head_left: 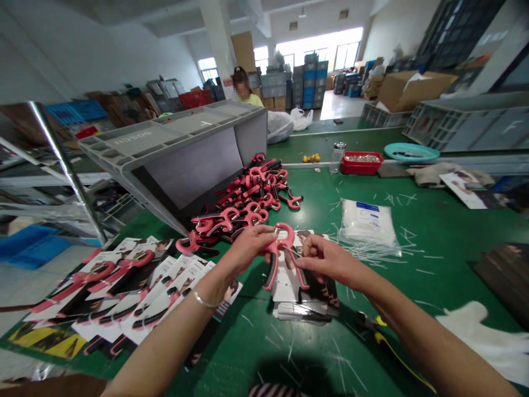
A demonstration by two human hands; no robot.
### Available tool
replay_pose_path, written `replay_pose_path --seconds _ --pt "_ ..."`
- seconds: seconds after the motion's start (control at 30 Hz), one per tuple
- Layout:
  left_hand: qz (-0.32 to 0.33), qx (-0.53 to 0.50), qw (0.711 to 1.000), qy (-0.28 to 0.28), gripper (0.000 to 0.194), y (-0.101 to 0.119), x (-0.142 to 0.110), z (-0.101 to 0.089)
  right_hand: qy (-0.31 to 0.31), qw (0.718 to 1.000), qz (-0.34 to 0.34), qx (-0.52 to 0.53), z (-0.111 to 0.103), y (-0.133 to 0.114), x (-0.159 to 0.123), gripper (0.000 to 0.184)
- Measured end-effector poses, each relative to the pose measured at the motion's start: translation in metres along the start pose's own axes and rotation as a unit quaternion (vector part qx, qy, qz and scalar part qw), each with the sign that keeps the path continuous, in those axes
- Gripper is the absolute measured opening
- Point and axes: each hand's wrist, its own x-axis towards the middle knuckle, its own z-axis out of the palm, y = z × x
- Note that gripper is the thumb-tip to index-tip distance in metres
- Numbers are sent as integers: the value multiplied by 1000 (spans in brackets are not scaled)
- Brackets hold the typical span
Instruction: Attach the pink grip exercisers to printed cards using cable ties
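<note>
My left hand [248,248] is closed around the side of a pink hand tool [285,237] with a round, hooked head and two black-and-pink handles spread apart. The tool lies over a stack of printed cards [285,284] on the green table. My right hand [324,256] is closed in a pinch beside the right handle, where a thin white cable tie [292,251] runs from its fingers to the tool. A heap of the same pink tools [252,193] spills from a tipped grey crate [173,138]. Carded tools [136,298] lie in overlapping rows at the left.
A bag of white cable ties [367,223] lies at the right, with loose ties scattered around. Yellow-handled pliers [378,328] and a white glove [487,336] are near my right forearm. Further back are a red tray [361,164], a glass jar [338,157] and a person [246,91].
</note>
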Motion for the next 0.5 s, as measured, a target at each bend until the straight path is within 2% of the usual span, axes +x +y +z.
replay_pose_path --seconds 0.07,0.13,0.23,0.33,0.43,0.5 --pt "-13 -7 1000 -2 35 -14 14 13 -24 998 33 57 -3 10 5 35" --pt "3 21 1000 -13 39 -30 25 18 -6 996 49 79 -8 28 6 36" --pt "60 150 986 -40 34 -48 31 18 4 995 83 62 -13 54 2 37" --pt "138 310 940 -35 21 -55 27 18 59 989 91 -96 -10 63 -5 33" --pt "195 406 893 -6 18 -56 24 21 147 941 24 -304 -1 58 -12 22" --pt "223 436 872 -9 24 -55 26 24 160 915 -33 -368 7 52 -17 13"
